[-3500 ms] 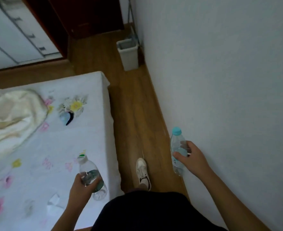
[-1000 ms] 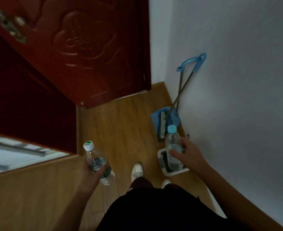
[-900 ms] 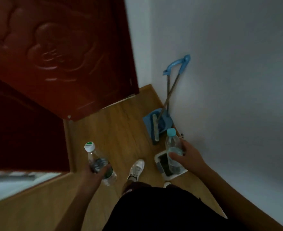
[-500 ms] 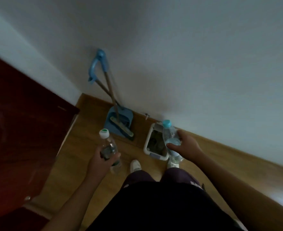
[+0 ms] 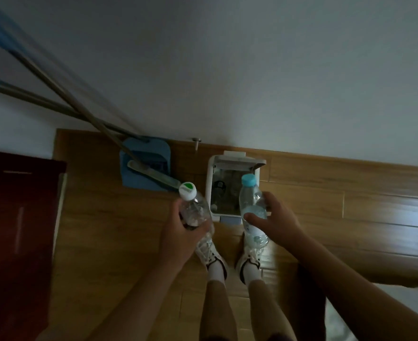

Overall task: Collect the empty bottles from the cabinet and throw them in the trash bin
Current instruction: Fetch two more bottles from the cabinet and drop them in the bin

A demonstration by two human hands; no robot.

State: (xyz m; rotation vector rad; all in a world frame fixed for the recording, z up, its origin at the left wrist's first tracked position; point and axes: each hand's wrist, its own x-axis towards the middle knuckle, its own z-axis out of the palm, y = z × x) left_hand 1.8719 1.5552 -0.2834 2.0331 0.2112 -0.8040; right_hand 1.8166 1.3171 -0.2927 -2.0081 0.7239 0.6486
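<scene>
1. The left hand (image 5: 178, 232) has its grip wrapped around a clear bottle with a green-and-white cap (image 5: 195, 212), held tilted just left of the trash bin (image 5: 209, 190).
2. The right hand (image 5: 275, 219) has its grip closed on a clear bottle with a light blue cap (image 5: 251, 205), held over the bin's front right part.
3. The bin stands open on the wooden floor (image 5: 350, 207) against the white wall (image 5: 252, 70), with dark items inside.
4. A blue dustpan (image 5: 145, 168) and broom (image 5: 151, 174) stand left of the bin.
5. Two white shoes (image 5: 249, 259) stand just before the bin.
</scene>
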